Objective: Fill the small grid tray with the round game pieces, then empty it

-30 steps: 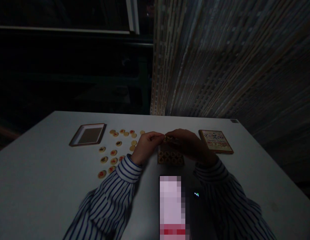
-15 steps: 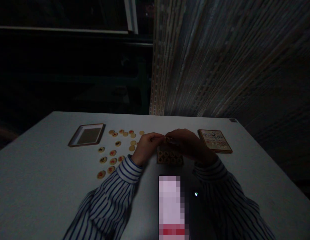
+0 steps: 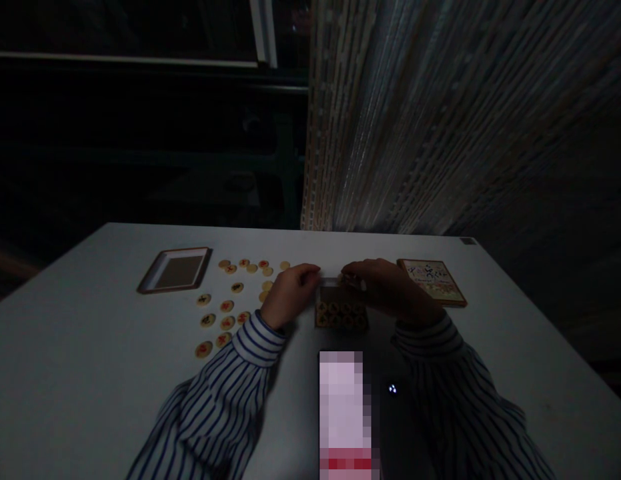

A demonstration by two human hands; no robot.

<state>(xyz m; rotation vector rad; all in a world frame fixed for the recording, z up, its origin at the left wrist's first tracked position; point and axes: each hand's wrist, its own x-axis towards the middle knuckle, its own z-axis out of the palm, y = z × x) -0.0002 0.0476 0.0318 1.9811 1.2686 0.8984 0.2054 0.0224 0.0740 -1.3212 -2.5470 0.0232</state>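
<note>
An open box (image 3: 341, 293) stands between my hands. Rows of round wooden Chinese chess pieces (image 3: 341, 321) lie in its near part, and its far part shows bare floor. My right hand (image 3: 383, 288) is above the box's right side, fingers closed round a Chinese chess piece (image 3: 348, 277) that is mostly covered. At the box's left edge is my left hand (image 3: 291, 297), thumb and fingers brought together; whether anything is in them is hidden. Loose pieces with red or black characters, such as one red piece (image 3: 227, 323), are scattered to the left of my left hand.
On the white table (image 3: 115, 373), an open shallow lid (image 3: 174, 270) lies at far left. A flat box with a printed cover (image 3: 434, 281) is at right. A phone-like object with a pixelated screen (image 3: 344, 407) is in front of me. A striped curtain (image 3: 370, 133) hangs behind.
My hands have moved apart from where they met over the box. The right one has shifted right with the piece, and more of the box's inside shows.
</note>
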